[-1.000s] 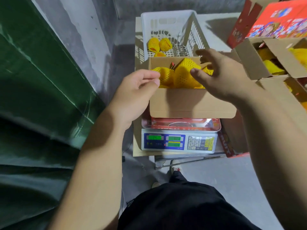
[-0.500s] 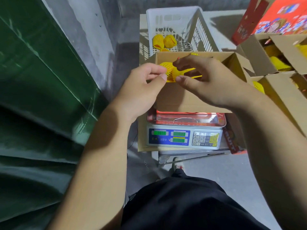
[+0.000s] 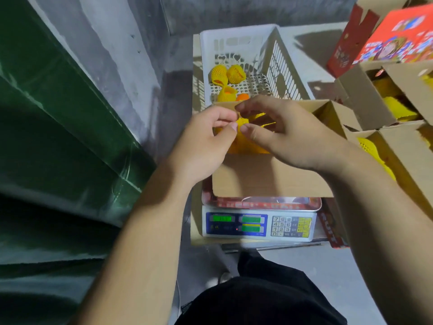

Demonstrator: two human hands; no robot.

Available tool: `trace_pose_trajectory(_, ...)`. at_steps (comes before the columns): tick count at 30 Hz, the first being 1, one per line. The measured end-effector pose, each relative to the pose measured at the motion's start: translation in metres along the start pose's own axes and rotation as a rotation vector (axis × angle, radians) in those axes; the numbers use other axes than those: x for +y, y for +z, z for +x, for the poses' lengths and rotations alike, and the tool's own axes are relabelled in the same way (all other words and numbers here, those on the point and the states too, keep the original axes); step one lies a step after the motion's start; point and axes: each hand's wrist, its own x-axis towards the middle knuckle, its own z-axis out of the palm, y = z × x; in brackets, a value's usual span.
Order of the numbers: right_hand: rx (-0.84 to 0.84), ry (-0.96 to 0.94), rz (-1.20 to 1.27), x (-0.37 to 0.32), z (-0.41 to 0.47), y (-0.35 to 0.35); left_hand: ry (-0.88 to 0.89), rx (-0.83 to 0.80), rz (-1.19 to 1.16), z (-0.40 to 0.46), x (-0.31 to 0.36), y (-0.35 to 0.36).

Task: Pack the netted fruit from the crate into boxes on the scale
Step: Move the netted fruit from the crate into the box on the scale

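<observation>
Left hand [image 3: 206, 141], right hand [image 3: 281, 134] pinch yellow net [image 3: 243, 124] over box [image 3: 269, 177]; scale [image 3: 259, 225] keypad digits legible.

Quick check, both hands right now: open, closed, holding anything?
Left hand: pinching the yellow netted fruit over the box.
Right hand: fingers curled round the same netted fruit.

My left hand [image 3: 206, 141] and right hand [image 3: 285, 134] meet fingertip to fingertip, fingers curled in a pinch, forearms angled inward.
</observation>
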Motion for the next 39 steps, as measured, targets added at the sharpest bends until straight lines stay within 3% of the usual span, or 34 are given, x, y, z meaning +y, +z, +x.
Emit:
trace_pose_trajectory(10, -0.099, 0.022, -0.059, 0.097, 0.14, -0.075, 0.021, -0.057, 0.198, 0.197, 0.001, 0.03)
trace_pose_trajectory(18, -0.422, 0.305, -0.405, 0.26, 0.309, -0.071, -0.275, -0.319, 0.775, 0.391, -0.099, 0.075)
trace_pose_trajectory(23, -0.436, 0.343, -0.466, 0.335, 0.383, -0.033, -0.379, -0.49, 1.141, 0.439, -0.164, 0.097)
trace_pose_trajectory(28, -0.378, 0.227, -0.536, 0.392, 0.433, -0.006, -0.328, -0.276, 1.194, 0.439, -0.205, 0.119)
trace_pose_trajectory(32, -0.411, 0.161, -0.604, 0.407, 0.453, 0.017, -0.34, -0.252, 1.19, 0.432, -0.219, 0.128)
trace_pose_trajectory(39, -0.212, 0.302, -0.448, 0.41, 0.442, 0.013, -0.525, -0.238, 0.65, 0.398, -0.164, 0.106)
